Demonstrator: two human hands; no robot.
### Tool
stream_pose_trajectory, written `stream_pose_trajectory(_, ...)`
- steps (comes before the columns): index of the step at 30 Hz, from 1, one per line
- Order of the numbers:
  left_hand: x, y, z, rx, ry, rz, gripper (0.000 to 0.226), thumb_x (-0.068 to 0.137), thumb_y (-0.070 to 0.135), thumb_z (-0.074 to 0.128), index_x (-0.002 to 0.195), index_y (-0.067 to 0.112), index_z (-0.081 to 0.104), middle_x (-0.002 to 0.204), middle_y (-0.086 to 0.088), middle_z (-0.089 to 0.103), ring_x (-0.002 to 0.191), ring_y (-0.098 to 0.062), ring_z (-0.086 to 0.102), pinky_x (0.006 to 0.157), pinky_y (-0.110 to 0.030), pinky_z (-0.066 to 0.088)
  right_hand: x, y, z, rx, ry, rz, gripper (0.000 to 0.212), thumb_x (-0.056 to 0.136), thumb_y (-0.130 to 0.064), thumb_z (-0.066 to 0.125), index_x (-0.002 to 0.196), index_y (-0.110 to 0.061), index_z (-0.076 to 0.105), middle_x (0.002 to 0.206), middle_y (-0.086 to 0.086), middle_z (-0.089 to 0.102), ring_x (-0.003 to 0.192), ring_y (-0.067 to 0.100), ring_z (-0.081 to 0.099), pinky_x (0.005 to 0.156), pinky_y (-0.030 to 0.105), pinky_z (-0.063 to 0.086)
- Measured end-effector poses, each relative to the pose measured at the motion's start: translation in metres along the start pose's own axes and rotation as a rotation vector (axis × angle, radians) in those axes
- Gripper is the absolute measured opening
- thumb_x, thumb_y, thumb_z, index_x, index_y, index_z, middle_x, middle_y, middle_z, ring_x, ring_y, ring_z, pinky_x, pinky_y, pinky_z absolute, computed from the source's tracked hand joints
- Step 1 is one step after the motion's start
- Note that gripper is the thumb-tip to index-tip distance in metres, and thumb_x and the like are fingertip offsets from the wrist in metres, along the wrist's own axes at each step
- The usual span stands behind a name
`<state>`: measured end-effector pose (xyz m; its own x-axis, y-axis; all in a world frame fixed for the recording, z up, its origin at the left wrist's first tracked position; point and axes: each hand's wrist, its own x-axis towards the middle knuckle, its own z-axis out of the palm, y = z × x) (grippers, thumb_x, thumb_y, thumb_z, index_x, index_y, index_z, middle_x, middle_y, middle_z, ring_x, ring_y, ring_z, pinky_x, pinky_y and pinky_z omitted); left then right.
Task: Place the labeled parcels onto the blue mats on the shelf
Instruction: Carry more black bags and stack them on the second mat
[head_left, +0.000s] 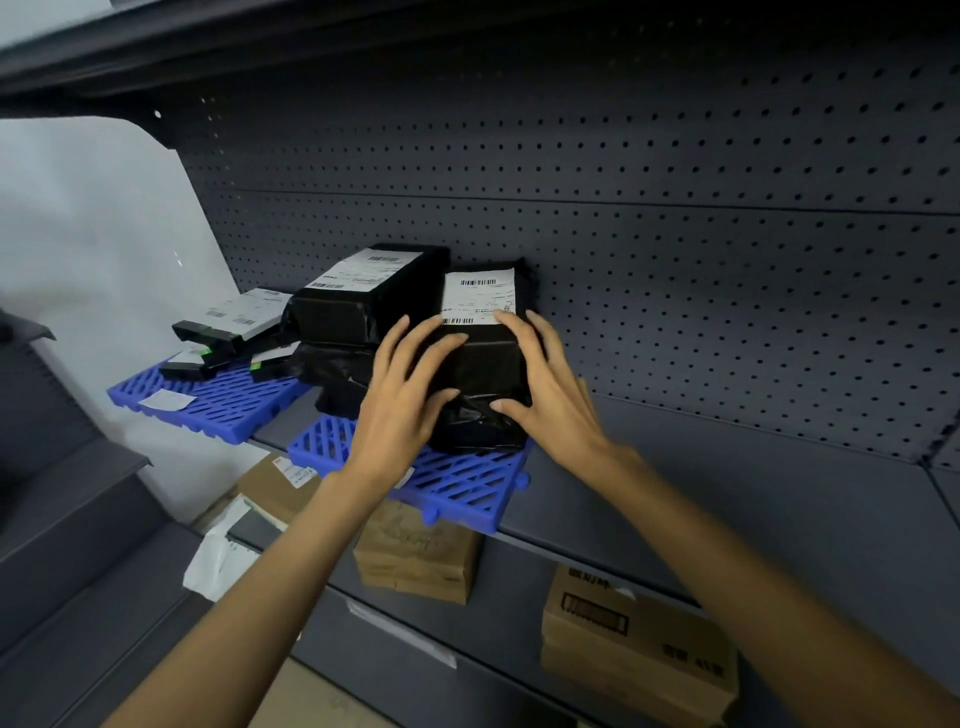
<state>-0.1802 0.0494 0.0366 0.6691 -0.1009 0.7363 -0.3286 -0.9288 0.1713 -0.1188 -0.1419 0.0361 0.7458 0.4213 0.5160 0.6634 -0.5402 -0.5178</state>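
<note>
A black plastic-wrapped parcel (483, 364) with a white label on top rests on the nearer blue mat (457, 483) on the grey shelf. My left hand (405, 400) presses its left front side and my right hand (545, 395) its right side, fingers spread on the wrap. To its left, a second black labeled parcel (358, 301) lies on top of another black bag. On the farther blue mat (218, 400) at the left lie several small flat black labeled parcels (234, 327).
A perforated grey back panel (675, 234) rises behind the shelf. The shelf board (727, 493) runs on to the right. Below stand cardboard boxes (634, 644), (415, 556) and a white bag (218, 561). Another shelf hangs overhead.
</note>
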Motion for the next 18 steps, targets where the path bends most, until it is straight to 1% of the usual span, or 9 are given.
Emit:
stream_pose_trajectory(2, -0.007, 0.002, 0.003, 0.226, 0.002, 0.046, 0.075, 0.087, 0.034, 0.072, 0.151, 0.024, 0.035, 0.159, 0.001, 0.028, 0.152, -0.028, 0.012, 0.121, -0.049, 0.020, -0.007, 0.005, 0.010, -0.061, 0.040, -0.060, 0.110, 0.073, -0.019, 0.085, 0.149, -0.049, 0.011, 0.163, -0.011, -0.002, 0.106, 0.026, 0.064, 0.074, 0.040, 0.056)
stream_pose_trajectory(4, -0.012, 0.002, 0.008, 0.356, -0.067, 0.049, 0.101, 0.076, 0.038, 0.080, 0.156, 0.026, 0.021, 0.163, 0.001, 0.019, 0.153, -0.030, 0.001, 0.122, -0.053, 0.007, -0.009, 0.011, 0.019, -0.069, 0.064, -0.084, 0.121, 0.068, -0.019, 0.088, 0.151, -0.050, 0.006, 0.163, -0.012, -0.008, 0.094, 0.022, 0.067, 0.062, 0.028, 0.053)
stream_pose_trajectory(6, -0.013, -0.001, 0.013, 0.411, -0.095, 0.040, 0.116, 0.068, 0.036, 0.085, 0.158, 0.026, 0.011, 0.164, 0.000, 0.013, 0.152, -0.032, -0.004, 0.121, -0.054, 0.000, -0.007, 0.014, 0.026, -0.054, 0.076, -0.080, 0.129, 0.065, -0.020, 0.090, 0.152, -0.050, 0.001, 0.163, -0.013, -0.009, 0.086, 0.018, 0.068, 0.057, 0.020, 0.047)
stream_pose_trajectory(7, -0.013, -0.004, 0.015, 0.421, -0.089, 0.039, 0.119, 0.067, 0.035, 0.086, 0.158, 0.026, 0.009, 0.164, 0.000, 0.012, 0.152, -0.033, -0.005, 0.121, -0.054, -0.001, -0.007, 0.014, 0.028, -0.049, 0.083, -0.078, 0.130, 0.065, -0.021, 0.091, 0.152, -0.050, 0.000, 0.163, -0.013, -0.009, 0.085, 0.017, 0.068, 0.056, 0.019, 0.048)
stream_pose_trajectory(8, -0.012, -0.007, 0.017, 0.428, -0.083, 0.041, 0.121, 0.067, 0.034, 0.086, 0.158, 0.026, 0.008, 0.164, -0.001, 0.011, 0.152, -0.034, -0.005, 0.121, -0.055, -0.002, -0.006, 0.014, 0.031, -0.044, 0.091, -0.076, 0.129, 0.065, -0.021, 0.090, 0.153, -0.050, 0.000, 0.164, -0.013, -0.009, 0.088, 0.017, 0.069, 0.057, 0.020, 0.051)
stream_pose_trajectory(10, -0.011, -0.013, 0.019, 0.443, -0.073, 0.053, 0.122, 0.066, 0.034, 0.087, 0.158, 0.026, 0.007, 0.164, -0.001, 0.011, 0.152, -0.034, -0.004, 0.120, -0.056, -0.002, -0.006, 0.014, 0.034, -0.042, 0.105, -0.066, 0.128, 0.066, -0.020, 0.090, 0.153, -0.049, 0.000, 0.164, -0.013, -0.007, 0.096, 0.019, 0.068, 0.064, 0.028, 0.060)
stream_pose_trajectory(11, -0.010, -0.016, 0.020, 0.453, -0.067, 0.060, 0.123, 0.066, 0.035, 0.087, 0.158, 0.027, 0.007, 0.164, -0.001, 0.011, 0.152, -0.034, -0.004, 0.120, -0.057, -0.002, -0.006, 0.013, 0.036, -0.045, 0.113, -0.060, 0.128, 0.066, -0.020, 0.090, 0.153, -0.048, 0.000, 0.164, -0.012, -0.006, 0.098, 0.020, 0.068, 0.066, 0.032, 0.062)
stream_pose_trajectory(15, -0.008, -0.027, 0.021, 0.466, -0.065, 0.064, 0.126, 0.063, 0.039, 0.088, 0.158, 0.027, 0.006, 0.164, -0.001, 0.010, 0.152, -0.034, -0.005, 0.120, -0.057, -0.005, -0.004, 0.006, 0.044, -0.060, 0.136, -0.045, 0.128, 0.068, -0.017, 0.089, 0.153, -0.048, -0.001, 0.164, -0.009, -0.005, 0.102, 0.021, 0.066, 0.070, 0.034, 0.062)
stream_pose_trajectory(18, -0.008, -0.038, 0.018, 0.465, -0.085, 0.061, 0.127, 0.063, 0.039, 0.088, 0.158, 0.026, 0.003, 0.165, -0.001, 0.006, 0.152, -0.034, -0.008, 0.119, -0.056, -0.010, -0.002, -0.001, 0.052, -0.075, 0.126, -0.019, 0.128, 0.069, -0.017, 0.088, 0.152, -0.050, -0.004, 0.164, -0.008, -0.006, 0.097, 0.021, 0.067, 0.068, 0.036, 0.062)
